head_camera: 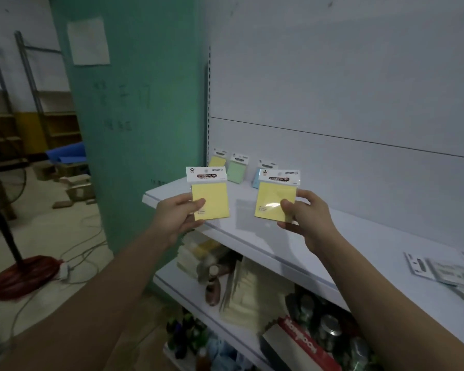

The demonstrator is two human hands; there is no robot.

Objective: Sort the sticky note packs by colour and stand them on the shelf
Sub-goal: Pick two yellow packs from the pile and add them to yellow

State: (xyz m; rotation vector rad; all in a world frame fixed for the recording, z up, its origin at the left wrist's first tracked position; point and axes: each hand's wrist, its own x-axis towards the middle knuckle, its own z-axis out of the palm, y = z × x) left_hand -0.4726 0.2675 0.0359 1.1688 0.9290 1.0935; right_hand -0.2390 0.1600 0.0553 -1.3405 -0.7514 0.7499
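In the head view, two yellow sticky note packs are held up in front of a white shelf [332, 236]. The left yellow pack [210, 195] is pinched by the left hand [178, 216], thumb on its front face and the other fingers hidden behind it. The right yellow pack [276, 196] is pinched in the same way by the right hand [303, 212]; glare on its wrapper obscures the small print near the thumb. Both packs are held upright, apart from each other, above the front part of the shelf.

At the back of the shelf three packs are stood against the rear panel: a yellow standing pack [217, 159], largely hidden behind the left-hand pack; a green pack [237, 168] beside it; and a blue pack [260, 175], mostly covered by the right-hand pack.

At the right edge a loose heap of packs [450, 271] is laid flat on the shelf, blurred and cut off by the frame, so their colours cannot be told. The goods on the lower shelf [252, 285] are dark and hard to make out.
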